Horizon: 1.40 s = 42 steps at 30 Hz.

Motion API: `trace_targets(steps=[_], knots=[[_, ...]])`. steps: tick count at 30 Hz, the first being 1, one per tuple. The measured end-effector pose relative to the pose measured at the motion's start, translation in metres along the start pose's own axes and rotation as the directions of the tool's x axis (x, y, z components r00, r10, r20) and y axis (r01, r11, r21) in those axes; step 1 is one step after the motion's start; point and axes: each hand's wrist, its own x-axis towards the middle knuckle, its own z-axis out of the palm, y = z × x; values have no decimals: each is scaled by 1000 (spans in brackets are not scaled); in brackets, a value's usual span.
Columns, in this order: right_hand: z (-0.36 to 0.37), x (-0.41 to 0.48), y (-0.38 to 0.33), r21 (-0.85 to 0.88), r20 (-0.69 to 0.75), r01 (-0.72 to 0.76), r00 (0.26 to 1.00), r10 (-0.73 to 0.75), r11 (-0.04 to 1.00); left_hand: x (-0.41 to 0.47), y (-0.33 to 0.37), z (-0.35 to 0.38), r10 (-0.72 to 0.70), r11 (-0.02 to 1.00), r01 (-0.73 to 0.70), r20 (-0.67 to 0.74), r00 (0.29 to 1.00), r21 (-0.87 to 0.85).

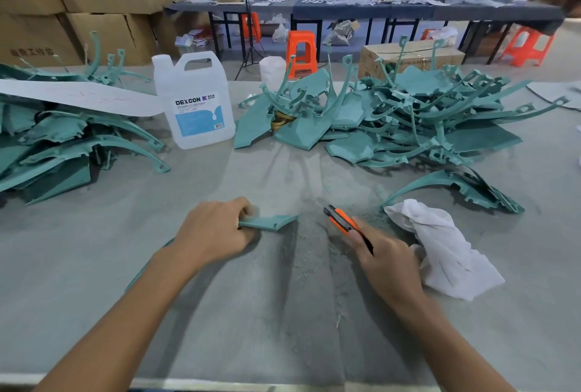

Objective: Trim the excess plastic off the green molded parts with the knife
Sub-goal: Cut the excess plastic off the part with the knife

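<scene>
My left hand (213, 228) grips one green molded part (270, 222), fingers curled over its near-left end and pressing it flat on the grey table mat (283, 313). Its pointed flat end sticks out to the right, and a thin arm of it runs back under my wrist. My right hand (386, 259) is wrapped around the orange utility knife (341, 220), nose aimed far-left, a little apart from the part and not touching it. I cannot tell how far the blade is out.

The main danger, as I judge it, is my own holding hand. The knife points roughly toward those fingers, so if I cut leftward and the blade skips off the edge, it runs into them. I hold only one end, so a push on the free tip could make the part pivot or flex and the blade dig into good plastic instead of flash.

The mat between my hands is dusted with fine green shavings (314, 234), which could let the part slide under pressure. The white rag (440, 247) lies just beside my right hand, near enough to snag my wrist or the knife.

The heaps of green parts far right (408, 118) and at left (63, 146), and the DEXCON jug (196, 102), sit well clear.
</scene>
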Motion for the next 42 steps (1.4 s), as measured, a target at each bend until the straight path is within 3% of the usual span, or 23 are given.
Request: trace_targets(steps=[2,5,7,8,10,12,14,17,19,21,23,27,30,33,35,37,39,42], knots=[[3,-5,3,75,-83,7,997,-1,997,-4,1,-8,49,998,-50,-34,998,-36],[6,-4,6,109,-114,17,993,-5,994,-24,6,-4,60,996,-37,-321,945,77],[6,-4,7,116,-129,20,992,-5,993,-45,14,7,-52,997,69,-507,860,14],[7,-4,7,108,-130,20,991,-6,994,-56,19,13,-140,990,130,-535,833,-57],[8,-5,8,99,-131,22,991,-9,995,-68,31,24,-326,943,250,-471,819,-219],[8,-5,8,114,-143,22,990,-5,993,-71,47,36,-450,871,337,-305,839,-358],[7,-4,9,135,-127,7,992,10,991,-64,67,46,-522,769,405,-118,845,-494],[5,-5,9,131,-86,-18,996,30,991,-48,103,56,-564,582,388,-10,826,-714],[5,-5,9,136,-85,-33,995,45,990,-34,124,55,-674,317,353,52,737,-880],[4,-4,8,146,-93,-45,994,59,988,-21,135,54,-786,102,318,120,607,-942],[5,-5,8,146,-104,-45,993,60,988,-14,135,53,-832,40,260,112,544,-965],[5,-6,10,164,-126,-39,990,60,986,-21,119,35,-824,132,132,-35,566,-982],[6,-5,12,189,-119,-39,991,62,981,-34,94,10,-793,337,161,-188,580,-928],[5,-4,9,237,-123,-51,989,82,970,-48,70,-28,-665,557,246,-248,705,-793],[5,-5,8,247,-128,-69,986,103,967,-58,58,-53,-552,723,312,-243,797,-617],[4,-6,8,283,-128,-92,983,133,955,-68,49,-70,-451,851,314,-280,847,-422],[3,-6,8,336,-124,-108,980,157,936,-76,45,-75,-388,903,278,-340,857,-328],[3,-5,9,336,-151,-97,976,156,937,-78,45,-59,-375,893,229,-356,856,-388]])
